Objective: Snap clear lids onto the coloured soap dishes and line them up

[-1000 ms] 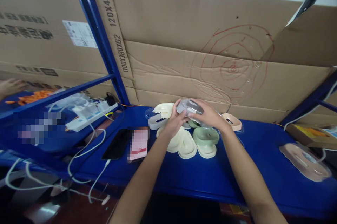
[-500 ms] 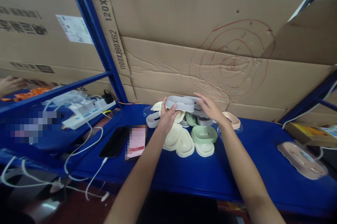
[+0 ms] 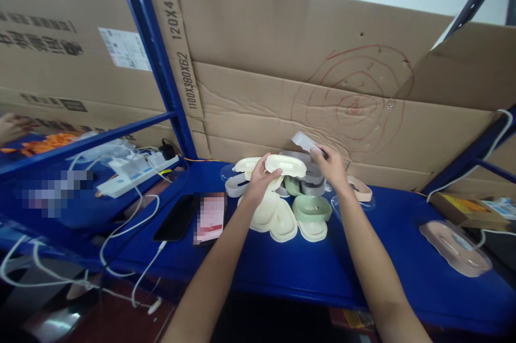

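My left hand (image 3: 260,184) is closed around the end of a cream oval dish (image 3: 286,164), held up over the pile. To its right, my right hand (image 3: 331,164) grips a pale grey plastic piece (image 3: 304,141), tilted and raised; its full shape is not clear. Beneath lie cream dish-like pieces (image 3: 283,222), a light green oval box (image 3: 312,208) on a cream base (image 3: 313,231), and several grey pieces (image 3: 312,173) at the back. A grey slotted piece (image 3: 237,186) lies left of the pile.
Two phones, one dark (image 3: 174,219) and one lit (image 3: 210,219), lie left of the pile. A power strip (image 3: 137,176) with white cables stands further left. A pink piece in clear plastic (image 3: 455,249) lies at right. Cardboard (image 3: 250,90) walls the back. Another person's hand (image 3: 14,128) is far left.
The grey oval piece is gone from my left hand, which now holds a cream dish. My right hand has closed on a pale grey piece and moved slightly right. The view has shifted a little.
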The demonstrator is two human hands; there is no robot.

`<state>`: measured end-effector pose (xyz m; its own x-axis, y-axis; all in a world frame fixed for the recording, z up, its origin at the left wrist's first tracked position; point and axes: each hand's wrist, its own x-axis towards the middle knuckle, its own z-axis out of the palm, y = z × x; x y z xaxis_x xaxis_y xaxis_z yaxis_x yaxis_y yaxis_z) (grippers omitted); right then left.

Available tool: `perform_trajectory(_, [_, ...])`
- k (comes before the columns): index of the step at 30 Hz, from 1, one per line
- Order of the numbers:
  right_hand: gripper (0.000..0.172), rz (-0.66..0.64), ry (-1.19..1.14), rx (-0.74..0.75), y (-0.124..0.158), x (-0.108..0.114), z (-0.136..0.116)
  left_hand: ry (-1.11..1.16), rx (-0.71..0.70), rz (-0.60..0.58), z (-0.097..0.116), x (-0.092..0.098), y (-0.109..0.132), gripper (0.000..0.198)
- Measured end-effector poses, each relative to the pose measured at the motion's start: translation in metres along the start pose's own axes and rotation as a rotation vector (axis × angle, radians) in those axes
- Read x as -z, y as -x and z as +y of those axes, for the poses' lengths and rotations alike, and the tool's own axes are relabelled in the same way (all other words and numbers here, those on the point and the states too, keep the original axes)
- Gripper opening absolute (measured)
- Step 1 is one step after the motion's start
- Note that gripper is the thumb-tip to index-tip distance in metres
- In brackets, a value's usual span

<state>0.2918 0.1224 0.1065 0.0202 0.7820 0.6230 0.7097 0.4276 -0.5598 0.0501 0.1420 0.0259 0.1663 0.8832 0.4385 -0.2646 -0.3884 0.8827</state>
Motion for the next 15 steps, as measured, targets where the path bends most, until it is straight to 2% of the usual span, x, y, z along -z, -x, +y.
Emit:
perform_trajectory(3, [0.038, -0.060, 0.071, -0.040, 0.001, 0.028, 0.022, -0.210, -0.030, -0.090, -0.002, 0.003, 0.002, 0.080])
perform_trajectory(6, [0.031, -0.123, 0.117, -0.073, 0.005, 0.044, 0.043, -0.447, -0.080, -0.158, -0.002, 0.005, 0.007, 0.080])
perform_trajectory(10, [0.031, -0.138, 0.175, -0.109, 0.008, 0.048, 0.061, -0.695, -0.133, -0.232, -0.002, 0.002, 0.014, 0.084])
perform_trajectory(15, [0.037, -0.164, 0.219, -0.070, 0.009, 0.048, 0.060, -0.861, -0.178, -0.354, 0.000, -0.007, 0.020, 0.093])
